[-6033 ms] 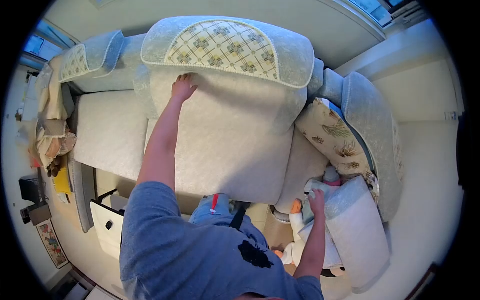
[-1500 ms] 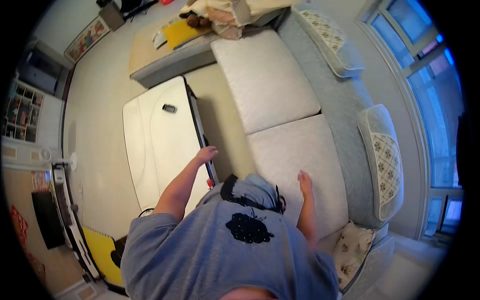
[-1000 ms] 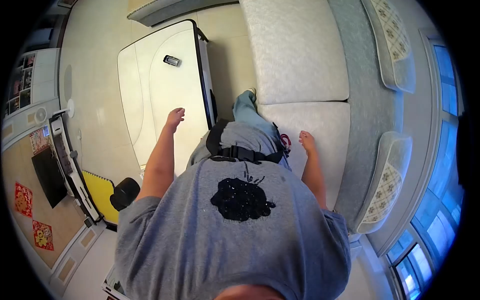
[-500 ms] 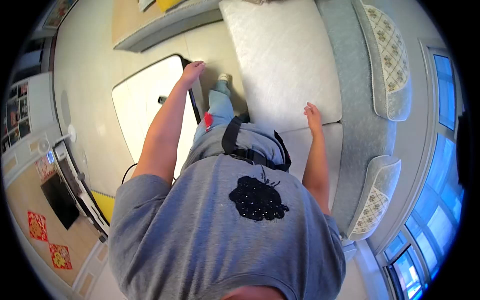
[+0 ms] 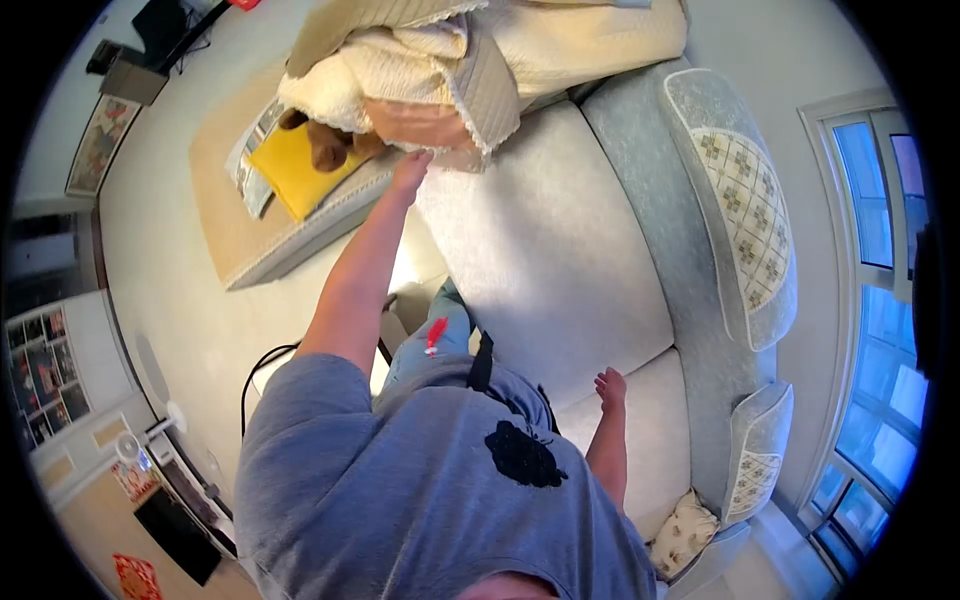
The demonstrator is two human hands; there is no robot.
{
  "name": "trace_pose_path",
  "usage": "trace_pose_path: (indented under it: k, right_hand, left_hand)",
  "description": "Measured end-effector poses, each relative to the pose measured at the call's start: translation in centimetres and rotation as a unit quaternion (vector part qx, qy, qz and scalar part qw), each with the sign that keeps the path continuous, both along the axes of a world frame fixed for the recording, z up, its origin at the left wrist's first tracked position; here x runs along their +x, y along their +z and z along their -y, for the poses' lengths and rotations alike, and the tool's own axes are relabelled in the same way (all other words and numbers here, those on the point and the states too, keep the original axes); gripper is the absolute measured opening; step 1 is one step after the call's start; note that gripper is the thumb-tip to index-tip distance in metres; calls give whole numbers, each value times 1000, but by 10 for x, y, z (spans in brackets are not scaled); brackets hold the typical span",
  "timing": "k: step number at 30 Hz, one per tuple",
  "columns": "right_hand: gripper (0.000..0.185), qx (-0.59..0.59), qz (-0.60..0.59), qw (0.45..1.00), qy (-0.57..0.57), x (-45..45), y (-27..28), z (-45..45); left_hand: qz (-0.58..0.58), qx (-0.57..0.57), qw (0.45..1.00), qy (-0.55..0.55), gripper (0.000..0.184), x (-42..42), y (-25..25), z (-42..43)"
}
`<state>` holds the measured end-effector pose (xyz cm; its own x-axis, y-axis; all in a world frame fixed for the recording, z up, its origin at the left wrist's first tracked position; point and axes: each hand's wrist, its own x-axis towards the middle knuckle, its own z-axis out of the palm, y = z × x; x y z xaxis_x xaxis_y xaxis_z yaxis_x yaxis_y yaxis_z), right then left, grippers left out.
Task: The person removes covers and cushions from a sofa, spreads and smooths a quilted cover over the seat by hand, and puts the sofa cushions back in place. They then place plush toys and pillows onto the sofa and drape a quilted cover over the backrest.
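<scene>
My left hand reaches forward at the lacy lower edge of a rumpled cream quilt. Its fingers look stretched out, and the fingertips are at or just short of the edge; contact is unclear. A peach-coloured fold of cloth shows right beside the fingertips. To the left of the hand, a brown plush toy lies partly on a yellow cushion. My right hand hangs over the pale sofa seat with its fingers apart and nothing in them.
The sofa backrest runs along the right with patterned cushions. A beige-topped sofa section juts out to the left. A black cable loops beside my left upper arm. Windows line the far right.
I have moved forward along the sofa. My left hand has gone from above the white table to the quilt, which has come into view. My right hand remains above the seat.
</scene>
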<state>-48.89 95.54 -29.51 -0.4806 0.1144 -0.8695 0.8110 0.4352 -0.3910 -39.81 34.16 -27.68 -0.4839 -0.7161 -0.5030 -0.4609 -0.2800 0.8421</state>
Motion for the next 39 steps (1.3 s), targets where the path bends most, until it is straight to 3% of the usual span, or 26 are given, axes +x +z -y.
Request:
trace_pose_path:
  k: [2,6,7,8,10,11,13,15,18,20,22,23,24,26,27,29,30,31,33,35,37,39]
  right_hand:
    - [34,-6,-37,999,1,-7,0,41]
    - [33,-53,-180,963,195,-15,12,131]
    - [33,-80,-223,933,271,-15,15,150]
    - [33,-77,-227,933,267,-14,22,170]
    - [35,-92,-249,890,371,-13,49,211]
    - [35,-91,-252,889,370,-14,64,228]
    - [41,-65,-224,861,452,-19,98,259]
    - [50,-65,-299,841,446,-24,117,289]
    - [76,-50,-442,781,438,-33,163,345]
    - [79,-89,-500,756,412,-40,197,388]
    - [80,-149,-522,746,385,-40,212,429]
    - [81,-205,-535,739,354,-43,216,445]
    - [81,-209,-538,735,357,-52,201,458]
    - [74,-128,-654,663,341,-63,179,481]
    - [55,-343,-483,793,141,-57,182,487]
    - [47,-318,-477,793,203,-49,206,482]
    - [38,-288,-469,793,260,-47,211,480]
    - [30,-244,-482,809,229,-50,206,481]
    - [30,-262,-502,785,252,-52,223,473]
    - [28,-293,-524,758,257,-43,251,461]
    - [28,-279,-538,753,258,-40,285,447]
    - [27,-275,-562,745,232,-41,314,431]
  left_hand:
    - [-105,-1,994,20,43,-42,1,29]
    - [-145,25,984,102,43,-125,-38,79]
    - [-194,51,976,88,42,-136,-13,76]
    - [-198,53,975,82,42,-148,-17,80]
    - [-167,1,981,94,32,-167,-34,89]
    - [-38,-48,993,100,21,-171,16,73]
    - [-67,-114,988,80,20,-181,41,54]
    - [-88,-219,971,43,17,-186,65,43]
    - [-149,-147,978,-26,13,-166,113,33]
    - [-245,-105,961,-68,11,-146,169,5]
    - [-202,-162,954,-155,19,-129,188,-9]
    - [-162,-263,928,-210,26,-116,219,-21]
    - [-158,-217,934,-236,33,-107,233,-33]
    - [-197,-294,879,-318,30,-88,234,-42]
    - [-199,-299,880,-312,30,-79,233,-40]
    - [-230,-186,903,-313,26,-54,233,-28]
    - [-256,-339,870,-251,28,-48,198,-13]
    - [-274,-483,812,-181,33,-40,161,4]
    - [-197,-350,915,23,59,-9,155,25]
    - [-1,-489,869,79,82,13,134,61]
    - [50,-502,858,101,97,19,137,94]
    - [96,-512,840,152,98,15,165,123]
